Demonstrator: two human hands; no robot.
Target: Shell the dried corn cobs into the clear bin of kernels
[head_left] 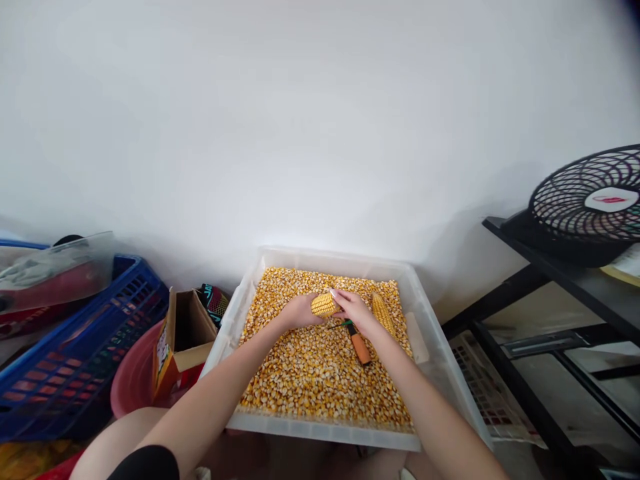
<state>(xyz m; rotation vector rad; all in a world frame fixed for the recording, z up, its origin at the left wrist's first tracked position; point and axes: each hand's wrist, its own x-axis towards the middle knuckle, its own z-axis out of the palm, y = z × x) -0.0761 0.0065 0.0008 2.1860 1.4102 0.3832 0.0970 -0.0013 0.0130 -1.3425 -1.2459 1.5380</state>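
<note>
Both my left hand [299, 311] and right hand [356, 311] grip the short yellow corn cob [325, 305], one at each end, over the loose kernels in the clear plastic tub [235, 320]. It looks stiff, light and bumpy, best gripped at its ends. The tub's walls hem me in, with an orange-handled tool [359, 347] and a second cob [383, 313] just beside my right hand.

Bright, even daylight washes the white wall [320, 120] nearly blank; soft shadows gather behind the fan [590, 200]. Edges bow outward, and the top right corner darkens.
</note>
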